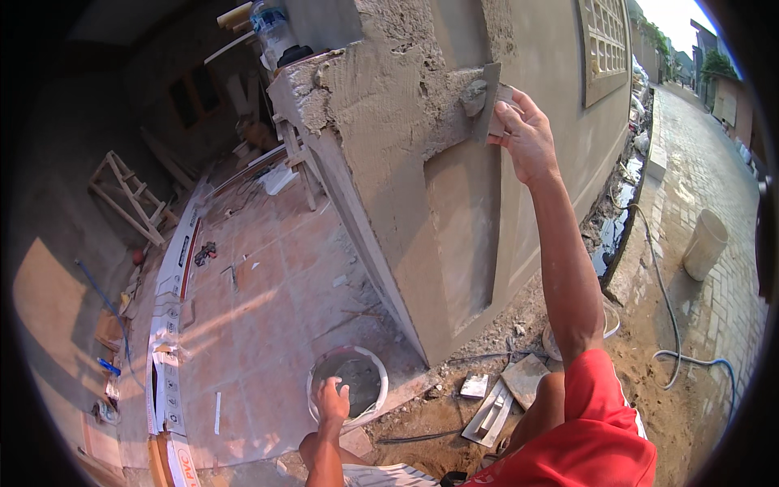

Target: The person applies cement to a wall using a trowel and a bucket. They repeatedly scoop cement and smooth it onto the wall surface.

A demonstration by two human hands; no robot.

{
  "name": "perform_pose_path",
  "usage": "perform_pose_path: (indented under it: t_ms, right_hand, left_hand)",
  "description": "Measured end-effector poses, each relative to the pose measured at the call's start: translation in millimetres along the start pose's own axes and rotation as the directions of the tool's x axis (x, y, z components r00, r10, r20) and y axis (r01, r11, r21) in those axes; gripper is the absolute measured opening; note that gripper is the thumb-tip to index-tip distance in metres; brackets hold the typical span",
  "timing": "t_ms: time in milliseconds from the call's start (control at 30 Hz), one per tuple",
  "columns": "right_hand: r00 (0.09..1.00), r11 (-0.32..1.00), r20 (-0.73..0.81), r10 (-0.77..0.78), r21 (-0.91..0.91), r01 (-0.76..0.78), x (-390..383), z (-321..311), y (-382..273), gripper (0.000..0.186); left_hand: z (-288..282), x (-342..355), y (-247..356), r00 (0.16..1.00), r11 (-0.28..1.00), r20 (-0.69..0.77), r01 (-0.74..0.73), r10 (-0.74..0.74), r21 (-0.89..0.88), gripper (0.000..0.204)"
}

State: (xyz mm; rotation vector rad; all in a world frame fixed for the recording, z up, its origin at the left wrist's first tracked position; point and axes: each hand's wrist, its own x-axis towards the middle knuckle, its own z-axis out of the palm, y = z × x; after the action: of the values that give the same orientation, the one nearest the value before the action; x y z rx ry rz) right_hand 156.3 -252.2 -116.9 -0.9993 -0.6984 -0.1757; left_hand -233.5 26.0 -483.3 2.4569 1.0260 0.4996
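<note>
Up at the wall corner, my right hand (pixel 526 134) grips the pale handle of a thin flat plastering trowel (pixel 492 99). The blade stands nearly upright, its face turned toward the rough part of the pillar. A lump of wet grey mortar (pixel 474 96) sits at the blade's left side. Partly plastered, the pillar (pixel 389 154) has a recessed panel (pixel 464 219) below the trowel. Low down, my left hand (pixel 333 399) hovers over the near side of a round bucket (pixel 383 381) of grey mortar. Its thumb stands apart from the fingers, and nothing shows in it.
Wooden boards (pixel 488 412) and a tile piece (pixel 526 380) lie by my legs. A pale bucket (pixel 704 243) and a hose (pixel 649 243) are on the right. A drain ditch (pixel 608 235) follows the wall. Leftward are a wooden frame (pixel 130 195) and long cartons (pixel 166 325). A bottle (pixel 272 28) tops the ledge.
</note>
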Motion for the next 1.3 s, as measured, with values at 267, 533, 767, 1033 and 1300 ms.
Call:
perform_pose_path:
  t_ms: [267, 533, 767, 1033, 1300]
  right_hand:
    - [0.985, 0.945, -0.047, -0.167, -0.292, 0.146, -17, 29, -4, 0.040]
    - [0.885, 0.695, -0.043, -0.463, -0.638, 0.332, -37, 62, 9, 0.040]
    - [0.758, 0.503, 0.252, -0.601, -0.619, 0.604, -73, 96, 13, 0.039]
    - [0.777, 0.688, -0.166, -0.608, -0.599, 0.410, -53, 50, 11, 0.039]
    - [0.762, 0.475, -0.054, -0.645, -0.810, 0.344, -11, 41, 17, 0.034]
  left_hand:
    - [23, -7, -5, 0.993, 0.994, -0.110, -0.060, 0.049, -0.096, 0.020]
    - [25, -1, -8, 0.993, 0.993, -0.119, -0.013, -0.001, -0.114, 0.018]
    - [29, 2, -13, 0.992, 0.990, -0.129, -0.024, 0.007, -0.136, 0.018]
    - [44, 8, -30, 0.967, 0.991, -0.250, -0.078, 0.049, -0.109, 0.014]
    - [42, 11, -26, 0.952, 0.992, -0.305, -0.070, 0.034, -0.108, 0.013]
